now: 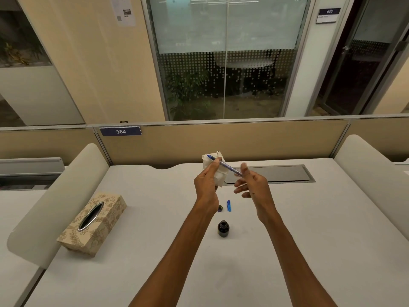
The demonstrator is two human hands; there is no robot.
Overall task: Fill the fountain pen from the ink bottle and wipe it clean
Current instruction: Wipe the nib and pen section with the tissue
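Observation:
Both hands are raised above the white desk [155, 251]. My left hand [207, 185] grips a crumpled white tissue [215, 168] wrapped against the front part of a blue fountain pen [229, 167]. The pen's tip pokes out up-left of the tissue. My right hand [252, 182] pinches the pen's rear end, slightly blurred. On the desk below stands the open dark ink bottle [223, 228]. Its cap [220, 208] lies just behind it, partly hidden by my left wrist. The blue pen cap [228, 205] lies beside that.
A patterned beige tissue box [93, 224] sits on the desk to the left. A grey cable hatch [276, 173] is set into the desk behind my hands. Low white dividers [57, 202] flank both sides, and a tan partition closes the back.

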